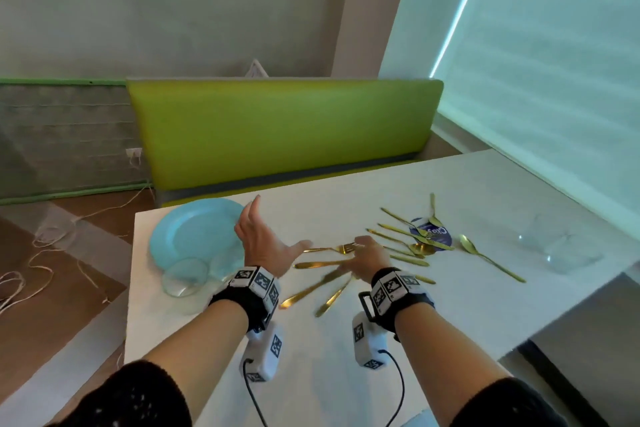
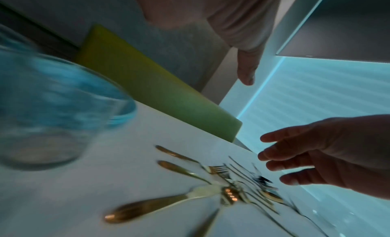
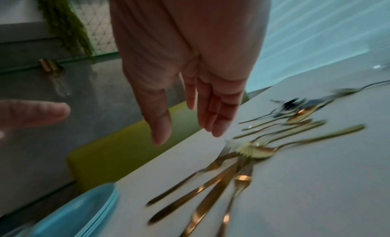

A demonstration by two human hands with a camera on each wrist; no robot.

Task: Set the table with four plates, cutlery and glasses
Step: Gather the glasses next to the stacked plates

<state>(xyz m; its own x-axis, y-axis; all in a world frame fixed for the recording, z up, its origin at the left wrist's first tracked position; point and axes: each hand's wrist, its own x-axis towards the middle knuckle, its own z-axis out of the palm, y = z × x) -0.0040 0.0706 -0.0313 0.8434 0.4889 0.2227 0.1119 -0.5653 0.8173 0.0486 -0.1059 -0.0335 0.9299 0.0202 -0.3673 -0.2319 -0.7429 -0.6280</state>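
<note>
A stack of light blue plates (image 1: pixel 194 229) lies at the table's left end, and two clear glasses (image 1: pixel 185 276) stand at its near rim. Several gold forks, knives and spoons (image 1: pixel 398 246) are spread loose across the middle of the white table (image 1: pixel 346 333). My left hand (image 1: pixel 273 229) is raised beside the plates, fingers straight and thumb spread, holding nothing. My right hand (image 1: pixel 360 256) hovers just over the near forks and knives; in the right wrist view its fingers (image 3: pixel 213 113) are straight and apart from the cutlery (image 3: pixel 232 173). The blurred glass (image 2: pixel 42 123) fills the left wrist view's left side.
More clear glasses (image 1: pixel 554 248) stand near the table's right edge. A round dark blue label (image 1: pixel 433 234) lies under some cutlery. A green bench (image 1: pixel 284 128) runs behind the table, a window blind (image 1: pixel 554 80) on the right. Loose cables (image 1: pixel 41 253) trail over the floor at left.
</note>
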